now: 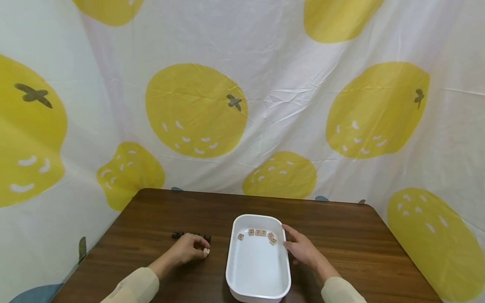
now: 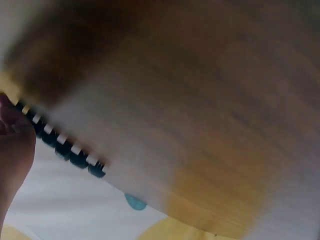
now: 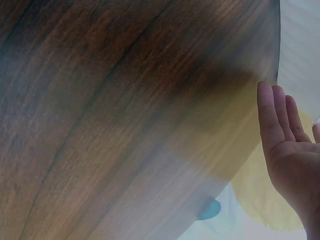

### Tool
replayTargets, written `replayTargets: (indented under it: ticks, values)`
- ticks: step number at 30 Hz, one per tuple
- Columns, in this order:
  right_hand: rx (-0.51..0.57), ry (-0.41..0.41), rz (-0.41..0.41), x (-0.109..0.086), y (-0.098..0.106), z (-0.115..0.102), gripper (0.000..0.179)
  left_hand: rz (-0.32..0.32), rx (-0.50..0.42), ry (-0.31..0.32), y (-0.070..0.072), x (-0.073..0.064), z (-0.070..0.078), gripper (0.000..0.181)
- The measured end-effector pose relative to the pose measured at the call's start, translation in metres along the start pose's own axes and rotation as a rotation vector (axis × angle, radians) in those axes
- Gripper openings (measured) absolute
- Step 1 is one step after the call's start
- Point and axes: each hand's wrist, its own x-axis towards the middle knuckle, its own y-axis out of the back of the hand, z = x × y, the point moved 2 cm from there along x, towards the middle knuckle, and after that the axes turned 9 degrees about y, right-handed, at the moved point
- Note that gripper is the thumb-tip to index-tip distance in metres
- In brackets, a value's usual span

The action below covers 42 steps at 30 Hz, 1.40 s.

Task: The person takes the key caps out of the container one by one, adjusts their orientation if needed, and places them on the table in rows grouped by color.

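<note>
My left hand (image 1: pixel 186 250) is low over the table left of the tray, pinching a small cream-coloured piece (image 1: pixel 206 251) between thumb and fingertips. Just beyond it lies a row of small dark pieces (image 1: pixel 176 235), partly hidden by the hand. The left wrist view shows this row as several dark blocks (image 2: pixel 63 150) with pale gaps between them. A white rectangular tray (image 1: pixel 257 275) holds several small tan square tiles (image 1: pixel 258 232) near its far end. Against the tray's right side rests my right hand (image 1: pixel 303 249), and its fingers (image 3: pixel 270 112) look straight in the right wrist view.
The dark brown wooden table (image 1: pixel 341 229) has rounded far corners. Behind it hangs a white cloth (image 1: pixel 280 101) printed with yellow fruit, which also runs along both sides.
</note>
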Motion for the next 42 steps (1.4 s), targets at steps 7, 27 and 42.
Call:
replayTargets:
  ticks: [7, 27, 42]
  values:
    - [-0.007, -0.006, -0.004, 0.000, 0.000, 0.000, 0.057, 0.013, 0.072, -0.021, -0.005, -0.002, -0.005, 0.016]
    - [-0.005, -0.003, 0.003, -0.001, -0.001, 0.001, 0.056, 0.029, 0.105, -0.039, -0.002, -0.005, -0.009, 0.020]
    - [0.012, -0.011, -0.003, -0.001, -0.001, 0.001, 0.056, 0.112, 0.146, -0.079, 0.010, 0.018, 0.038, 0.022]
